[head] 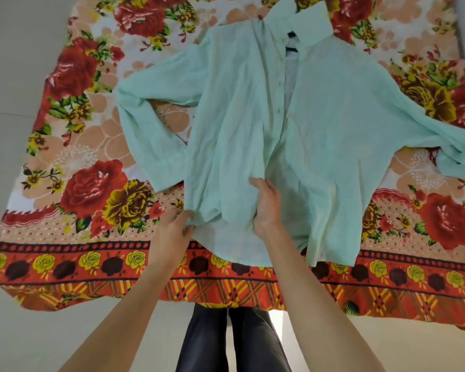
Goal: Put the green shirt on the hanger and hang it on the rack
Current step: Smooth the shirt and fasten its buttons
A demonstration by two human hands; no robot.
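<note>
A pale green long-sleeved shirt lies spread front-up on a floral bedspread, collar at the far end, both sleeves out to the sides. Something dark shows inside the collar opening; I cannot tell whether it is a hanger. My left hand pinches the hem at the shirt's lower left corner. My right hand grips the edge of the left front panel near the bottom, lifting the cloth into folds. No rack is in view.
The red, yellow and peach floral bedspread covers the bed and hangs over its near edge. Pale floor runs along the left side and in front. My dark trousers stand against the bed's near edge.
</note>
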